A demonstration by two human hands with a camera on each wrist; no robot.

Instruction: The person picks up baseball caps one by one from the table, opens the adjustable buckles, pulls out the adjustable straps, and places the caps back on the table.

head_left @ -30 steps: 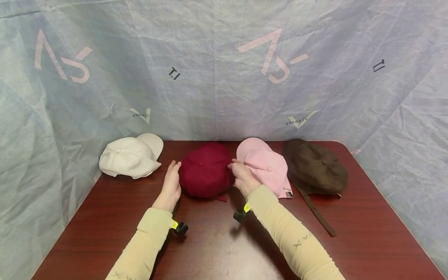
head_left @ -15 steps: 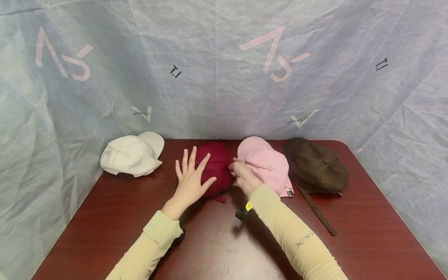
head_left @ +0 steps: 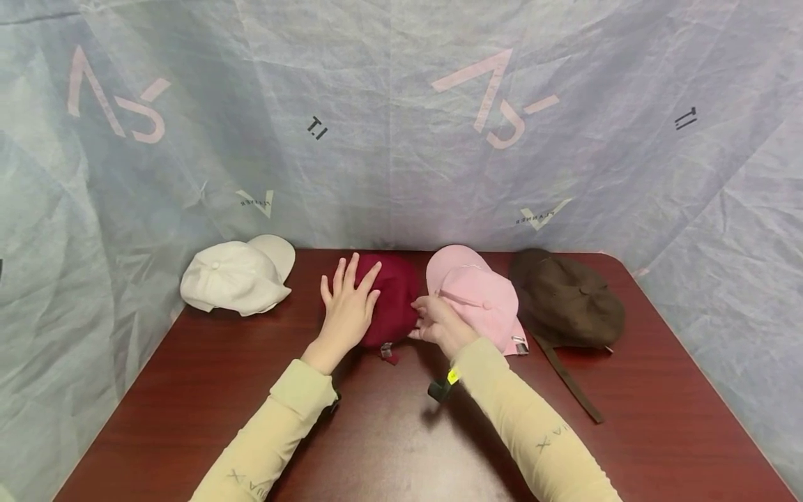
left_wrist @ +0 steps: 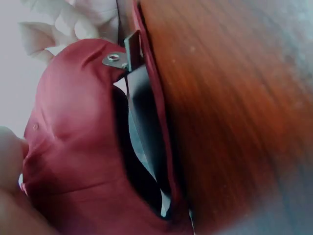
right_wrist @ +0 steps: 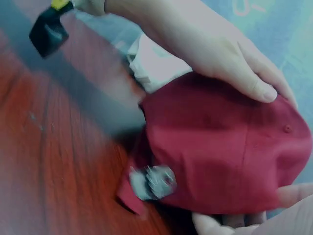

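A maroon cap [head_left: 392, 300] lies at the back middle of the table, its rear opening and metal strap buckle [right_wrist: 154, 181] facing me. My left hand [head_left: 345, 314] rests over the left of its crown with fingers spread and fairly straight; in the right wrist view the thumb lies flat on the cloth. At the cap's right lower edge my right hand [head_left: 442, 324] holds the rim with bent fingers, some partly hidden under it. Close beside that hand, on its right, sits a pink cap [head_left: 479, 300]. The maroon cap's brim is hidden.
A white cap [head_left: 235, 275] stands at the back left. On the right lies a brown cap [head_left: 571, 300], its long strap [head_left: 574, 387] trailing forward. All rest on a dark red wooden table [head_left: 389, 432], with a grey printed curtain [head_left: 376, 174] behind and at both sides.
My left hand has gone from the maroon cap's left side to the top of its crown, fingers spreading. The right hand has shifted slightly down along the rim. The buckle now shows.
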